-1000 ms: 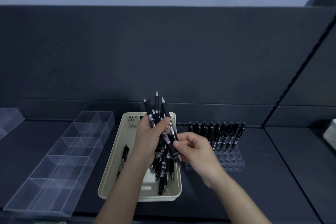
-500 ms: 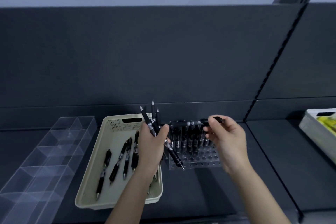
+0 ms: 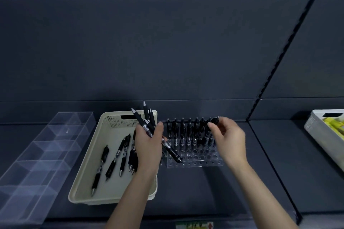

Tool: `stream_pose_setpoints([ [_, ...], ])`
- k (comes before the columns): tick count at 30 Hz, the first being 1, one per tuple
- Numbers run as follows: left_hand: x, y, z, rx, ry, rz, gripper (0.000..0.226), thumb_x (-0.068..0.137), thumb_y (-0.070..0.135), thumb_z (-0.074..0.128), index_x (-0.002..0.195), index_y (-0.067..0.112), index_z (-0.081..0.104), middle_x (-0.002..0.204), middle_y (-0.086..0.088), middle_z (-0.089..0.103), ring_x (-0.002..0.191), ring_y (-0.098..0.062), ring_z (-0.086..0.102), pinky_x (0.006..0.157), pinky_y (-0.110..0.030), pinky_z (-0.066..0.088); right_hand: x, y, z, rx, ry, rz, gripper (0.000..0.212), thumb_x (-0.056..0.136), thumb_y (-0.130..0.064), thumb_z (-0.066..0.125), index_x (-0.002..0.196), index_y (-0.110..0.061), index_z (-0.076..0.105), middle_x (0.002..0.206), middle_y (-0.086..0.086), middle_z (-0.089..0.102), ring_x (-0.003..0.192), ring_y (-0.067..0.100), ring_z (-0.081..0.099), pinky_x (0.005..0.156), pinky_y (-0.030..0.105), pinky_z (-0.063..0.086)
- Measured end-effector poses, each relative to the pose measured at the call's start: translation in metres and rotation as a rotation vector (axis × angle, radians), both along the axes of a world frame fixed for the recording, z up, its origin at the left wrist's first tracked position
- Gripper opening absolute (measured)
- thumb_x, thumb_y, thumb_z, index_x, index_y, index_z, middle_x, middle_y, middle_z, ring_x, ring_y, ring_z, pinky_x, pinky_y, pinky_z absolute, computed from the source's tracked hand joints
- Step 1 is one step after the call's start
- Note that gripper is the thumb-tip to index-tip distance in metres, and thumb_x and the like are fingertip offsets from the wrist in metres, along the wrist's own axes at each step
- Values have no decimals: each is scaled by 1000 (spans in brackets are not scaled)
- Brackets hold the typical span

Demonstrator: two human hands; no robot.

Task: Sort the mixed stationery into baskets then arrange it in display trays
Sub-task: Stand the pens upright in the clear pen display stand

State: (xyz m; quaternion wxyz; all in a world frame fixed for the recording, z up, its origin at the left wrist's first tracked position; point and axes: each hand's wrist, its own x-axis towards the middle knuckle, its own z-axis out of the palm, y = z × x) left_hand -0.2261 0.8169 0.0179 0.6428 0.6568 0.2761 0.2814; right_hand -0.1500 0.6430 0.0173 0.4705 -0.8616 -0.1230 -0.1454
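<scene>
Pen (image 3: 214, 120) pinched near upright in right hand's (image 3: 229, 139) curled fingertips at clear rack's (image 3: 201, 162) 1 o'clock corner, left hand (image 3: 149, 148) gripping a pen bundle (image 3: 144, 119) over basket (image 3: 111, 188) at rack's 9 o'clock, pen lay level half a second earlier.

Dim bluish light is falling from overhead, soft shadows are spreading across the dark shelf (image 3: 195, 191), and straight lines are bowing near the edges
</scene>
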Motion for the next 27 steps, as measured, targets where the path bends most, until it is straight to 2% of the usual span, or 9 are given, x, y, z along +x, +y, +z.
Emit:
stream_pose_setpoints([
  [4, 1, -2, -1, -17, -12, 17, 19, 92, 31, 59, 93, 14, 53, 85, -7, 66, 71, -23, 63, 71, -45, 53, 2, 3, -9, -154, -1, 61, 30, 88, -21, 64, 67, -8, 48, 62, -3, 47, 58, 14, 44, 52, 17, 33],
  [11, 2, -2, -5, -16, -20, 10, 17, 95, 34, 53, 90, 18, 51, 79, 1, 65, 65, -16, 61, 63, -36, 49, 0, 8, -13, -281, 58, 96, 47, 90, -19, 61, 57, -23, 28, 60, -5, 39, 52, 7, 34, 46, 18, 24],
  [13, 2, -2, -6, -24, -25, 16, 19, 95, 36, 52, 89, 18, 50, 76, 4, 65, 62, -13, 60, 60, -32, 48, 1, 8, -10, -300, 94, 89, 45, 90, -20, 62, 57, -21, 31, 60, -3, 40, 52, 10, 36, 46, 22, 27],
  [16, 3, -1, -6, -34, -48, 15, 19, 95, 37, 51, 89, 19, 50, 73, 7, 65, 59, -11, 60, 57, -27, 48, -3, 5, -5, -360, 92, 39, 26, 88, -28, 65, 70, -13, 54, 69, 0, 54, 61, 17, 50, 51, 28, 37],
  [18, 4, -1, -5, -31, -65, 7, 18, 95, 36, 52, 89, 20, 50, 70, 11, 66, 57, -8, 60, 52, -22, 48, -10, 4, 2, -294, 57, -21, 20, 85, -31, 67, 76, -15, 60, 73, -2, 60, 65, 16, 56, 53, 26, 39],
  [20, 6, -3, -4, -32, -90, -4, 17, 95, 35, 52, 89, 19, 50, 69, 11, 65, 57, -8, 59, 52, -21, 48, -18, 4, 10, -172, 103, 25, 21, 82, -33, 70, 70, -19, 59, 65, -8, 61, 60, 8, 57, 52, 18, 39],
  [22, 9, -6, -2, -20, -104, -9, 19, 95, 35, 53, 89, 17, 50, 69, 9, 64, 58, -10, 60, 54, -23, 48, -26, 9, 16, -20, 317, 197, 20, 80, -30, 73, 67, -21, 60, 60, -7, 63, 58, 7, 58, 56, 18, 46],
  [25, 14, -12, -1, -21, -109, -8, 22, 94, 36, 54, 87, 16, 50, 69, 8, 64, 61, -15, 61, 59, -30, 50, -38, 19, 18, 187, 693, 478, 9, 83, -16, 71, 77, -15, 64, 67, -2, 63, 63, 11, 63, 61, 27, 53],
  [27, 15, -14, -1, -9, -102, -16, 23, 93, 38, 54, 86, 17, 50, 74, 6, 64, 72, -27, 62, 71, -41, 50, -43, 22, 18, 293, 779, 500, 7, 83, -8, 70, 82, -11, 63, 71, -1, 64, 66, 13, 68, 58, 23, 54],
])
